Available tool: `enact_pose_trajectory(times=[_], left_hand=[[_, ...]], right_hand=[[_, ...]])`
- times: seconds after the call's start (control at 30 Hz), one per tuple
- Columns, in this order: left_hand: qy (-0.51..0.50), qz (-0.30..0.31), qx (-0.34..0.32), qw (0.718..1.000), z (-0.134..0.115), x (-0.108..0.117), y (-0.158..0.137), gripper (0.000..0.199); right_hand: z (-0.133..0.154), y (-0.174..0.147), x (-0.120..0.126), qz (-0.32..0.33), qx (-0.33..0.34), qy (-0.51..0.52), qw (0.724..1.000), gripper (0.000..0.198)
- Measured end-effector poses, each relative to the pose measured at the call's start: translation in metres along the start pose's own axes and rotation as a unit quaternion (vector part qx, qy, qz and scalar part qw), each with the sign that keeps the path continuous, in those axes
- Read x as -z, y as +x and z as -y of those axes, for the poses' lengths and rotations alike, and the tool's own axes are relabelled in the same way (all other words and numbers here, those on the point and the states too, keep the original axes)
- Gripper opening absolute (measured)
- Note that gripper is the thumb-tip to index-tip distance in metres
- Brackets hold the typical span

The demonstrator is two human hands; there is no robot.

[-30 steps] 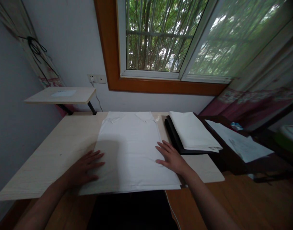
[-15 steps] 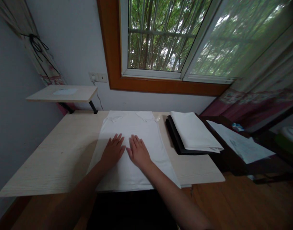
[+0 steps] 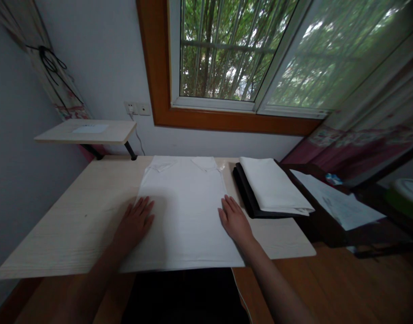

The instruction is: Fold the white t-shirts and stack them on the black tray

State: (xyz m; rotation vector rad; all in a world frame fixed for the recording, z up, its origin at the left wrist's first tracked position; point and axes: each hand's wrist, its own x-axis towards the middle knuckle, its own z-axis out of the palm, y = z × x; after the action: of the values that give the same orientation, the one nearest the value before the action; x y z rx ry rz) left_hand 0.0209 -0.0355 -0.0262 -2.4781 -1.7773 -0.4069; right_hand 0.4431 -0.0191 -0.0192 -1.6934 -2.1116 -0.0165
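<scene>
A white shirt lies spread flat on the pale wooden table, its lower edge along the table's front. The sleeves look folded inward near the far end. My left hand rests flat over the shirt's left edge, fingers stretched out and pointing away from me. Over the right edge lies my right hand, palm down with its fingers extended. Neither hand grips anything. The cloth under both palms is hidden.
Right of the shirt sits a stack of folded cloth, white on top of black. A small raised shelf stands at the back left. Beyond the table's right side, papers lie on a dark surface. A window is behind.
Both hands have slid apart from the middle of the shirt out to its side edges. The shirt and the folded stack stay where they were.
</scene>
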Motion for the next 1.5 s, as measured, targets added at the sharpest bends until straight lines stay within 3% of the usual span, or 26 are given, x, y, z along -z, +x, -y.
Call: enact_pose_trajectory(times=[0.27, 0.5, 0.67, 0.87, 1.27, 1.5], left_hand=[[0.006, -0.001, 0.018, 1.0, 0.016, -0.004, -0.011, 0.051], [-0.007, -0.064, -0.014, 0.998, 0.029, 0.013, 0.0, 0.032], [-0.065, -0.054, -0.066, 0.994, 0.036, 0.027, 0.001, 0.025], [-0.139, -0.025, -0.097, 0.985, 0.034, 0.037, -0.004, 0.027], [-0.212, 0.041, -0.095, 0.972, 0.037, 0.052, -0.015, 0.045], [-0.198, 0.052, -0.082, 0.975, 0.039, 0.055, -0.005, 0.04]], right_hand=[[-0.009, -0.001, 0.013, -0.052, -0.04, 0.018, 0.998, 0.039], [-0.01, 0.006, 0.026, 0.036, -0.156, 0.042, 0.986, 0.055], [-0.017, 0.01, 0.026, 0.082, -0.206, 0.134, 0.966, 0.059], [-0.022, 0.011, 0.021, 0.029, -0.167, 0.287, 0.943, 0.056], [-0.029, -0.005, 0.027, 0.074, -0.16, 0.328, 0.928, 0.047], [-0.028, -0.008, 0.038, 0.103, -0.146, 0.346, 0.921, 0.043]])
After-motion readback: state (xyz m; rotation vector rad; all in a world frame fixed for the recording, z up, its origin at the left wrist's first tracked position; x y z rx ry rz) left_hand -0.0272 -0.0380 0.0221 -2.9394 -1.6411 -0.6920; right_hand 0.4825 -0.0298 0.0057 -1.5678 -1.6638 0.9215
